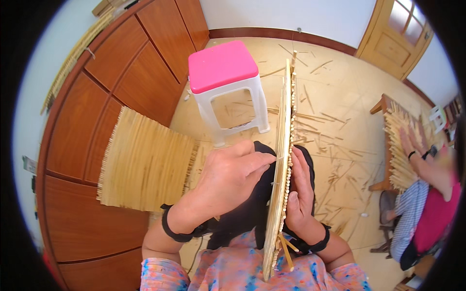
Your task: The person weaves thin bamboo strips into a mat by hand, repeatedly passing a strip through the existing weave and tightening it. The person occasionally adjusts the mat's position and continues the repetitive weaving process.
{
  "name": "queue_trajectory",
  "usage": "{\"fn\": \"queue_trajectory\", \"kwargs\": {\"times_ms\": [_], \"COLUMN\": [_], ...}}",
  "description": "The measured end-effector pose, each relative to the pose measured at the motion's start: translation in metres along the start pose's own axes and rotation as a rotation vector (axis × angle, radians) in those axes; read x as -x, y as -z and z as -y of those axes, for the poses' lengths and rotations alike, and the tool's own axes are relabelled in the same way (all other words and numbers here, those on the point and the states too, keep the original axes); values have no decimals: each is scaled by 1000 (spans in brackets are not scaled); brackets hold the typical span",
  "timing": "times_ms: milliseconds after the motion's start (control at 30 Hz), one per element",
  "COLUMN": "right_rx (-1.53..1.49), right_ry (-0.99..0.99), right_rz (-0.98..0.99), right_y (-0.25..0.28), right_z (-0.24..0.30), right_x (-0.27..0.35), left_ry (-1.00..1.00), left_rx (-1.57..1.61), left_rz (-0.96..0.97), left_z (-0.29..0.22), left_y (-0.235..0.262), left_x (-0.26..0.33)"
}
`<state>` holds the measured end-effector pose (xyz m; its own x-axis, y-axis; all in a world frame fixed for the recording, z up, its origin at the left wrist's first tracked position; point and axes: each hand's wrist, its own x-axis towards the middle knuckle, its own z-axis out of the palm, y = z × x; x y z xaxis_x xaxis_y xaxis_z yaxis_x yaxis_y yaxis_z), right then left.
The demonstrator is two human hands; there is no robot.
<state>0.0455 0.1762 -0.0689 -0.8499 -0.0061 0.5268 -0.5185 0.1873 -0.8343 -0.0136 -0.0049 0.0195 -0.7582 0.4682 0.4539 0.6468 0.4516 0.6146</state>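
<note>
A flat panel of narrow straw-coloured stalks (283, 182) stands edge-on between the hands, its broad faces barely visible. The left hand (233, 169) brings thumb and forefinger together beside it; whether they grip anything, I cannot tell. The right hand (300, 186) rests fingers straight along the other side, partly hidden. Beyond the left hand stands a white plastic stool with square pink seat (224, 70); far rightward, a co-worker (444, 216) is cut off.

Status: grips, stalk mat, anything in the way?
Stalk mat on edge. Left grip pinched at its left face; right grip open along the other. Pink-topped stool beyond; loose stalks on floor.
</note>
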Motion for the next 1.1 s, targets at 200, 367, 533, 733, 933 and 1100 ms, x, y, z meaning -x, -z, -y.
{"fn": "queue_trajectory", "kwargs": {"times_ms": [200,367,533,733,933,1100], "right_rx": [-6,5,4,-3,-31,-79], "right_ry": [-84,-87,-85,-74,-52,-54], "right_rz": [5,25,40,45,18,-16], "right_y": [-6,-10,-12,-12,-10,-16], "right_z": [4,5,3,1,-1,2], "right_x": [1,3,3,4,3,0], "left_ry": [-45,-56,-91,-98,-104,-100], "left_rx": [8,22,35,42,-16,-65], "left_rz": [-11,-39,-58,-46,-8,63], "left_z": [8,15,19,17,12,7], "left_y": [1,2,1,2,5,17], "left_x": [3,5,6,5,0,-6]}}
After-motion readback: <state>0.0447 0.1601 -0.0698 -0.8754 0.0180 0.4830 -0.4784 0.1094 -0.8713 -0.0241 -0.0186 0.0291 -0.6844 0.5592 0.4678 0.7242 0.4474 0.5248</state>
